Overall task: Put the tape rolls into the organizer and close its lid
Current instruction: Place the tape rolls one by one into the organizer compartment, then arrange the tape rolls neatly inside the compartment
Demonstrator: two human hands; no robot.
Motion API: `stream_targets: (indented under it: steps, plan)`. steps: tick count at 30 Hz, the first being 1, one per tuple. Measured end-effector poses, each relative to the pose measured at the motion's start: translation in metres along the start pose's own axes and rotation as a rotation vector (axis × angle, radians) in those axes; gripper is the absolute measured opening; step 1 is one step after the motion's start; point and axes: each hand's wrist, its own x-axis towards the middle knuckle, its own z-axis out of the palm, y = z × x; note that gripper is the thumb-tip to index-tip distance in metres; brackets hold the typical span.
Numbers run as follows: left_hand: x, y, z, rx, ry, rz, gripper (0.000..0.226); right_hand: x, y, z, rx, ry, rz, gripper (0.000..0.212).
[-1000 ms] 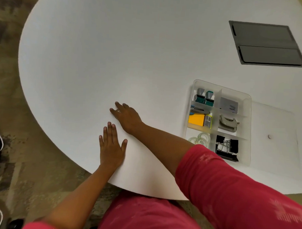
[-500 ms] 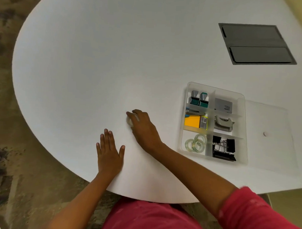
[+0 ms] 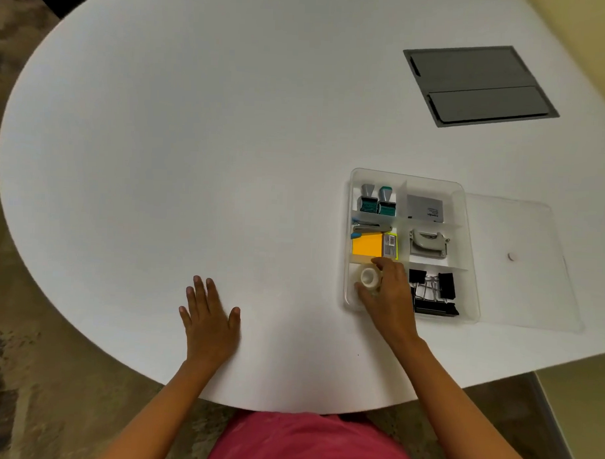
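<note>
A clear plastic organizer [image 3: 349, 231] with several compartments sits on the white table, right of centre. Its clear lid [image 3: 519, 271] lies open flat on the table to the organizer's right. My right hand [image 3: 389, 297] holds a clear tape roll [image 3: 368, 277] over the organizer's near-left compartment; the hand hides what else lies in that compartment. My left hand [image 3: 209, 315] rests flat on the table near its front edge, fingers spread, holding nothing.
The other compartments hold two stamps [image 3: 377, 201], a grey box [image 3: 425, 208], a stapler and orange sticky notes [image 3: 367, 244], a hole punch [image 3: 428, 243] and black binder clips [image 3: 432, 292]. A dark grey hatch [image 3: 477, 84] is set in the table at the far right.
My right hand picked up a tape roll from the table left of the organizer and carried it right, over the near-left compartment. My left hand stayed flat on the table.
</note>
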Motion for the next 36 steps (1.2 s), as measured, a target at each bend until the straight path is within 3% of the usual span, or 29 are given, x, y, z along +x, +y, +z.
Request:
stream_targets:
  steps: [3,12,16,20,27,36]
  plan:
    - [-0.001,0.013,-0.008,-0.032,-0.045,0.008,0.076,0.002,0.005,0.003,-0.100,-0.104,-0.004,0.041]
    - [-0.022,0.079,-0.012,-0.289,-0.045,0.238,0.059,0.008,-0.004,-0.004,-0.079,-0.136,0.061,0.029]
    - [-0.025,0.114,-0.015,-0.208,0.046,0.429,0.033,0.004,0.001,-0.019,-0.057,-0.018,0.023,0.026]
    - [-0.021,0.155,-0.018,-0.146,0.172,0.571,0.021,0.002,0.012,-0.033,-0.116,0.028,-0.004,0.020]
    - [-0.009,0.211,0.000,0.208,0.093,0.598,0.029,0.008,0.022,-0.034,-0.410,0.028,-0.209,0.022]
    - [0.002,0.231,0.013,0.306,0.035,0.611,0.028,0.031,0.013,-0.022,-0.609,-0.289,-0.011,0.046]
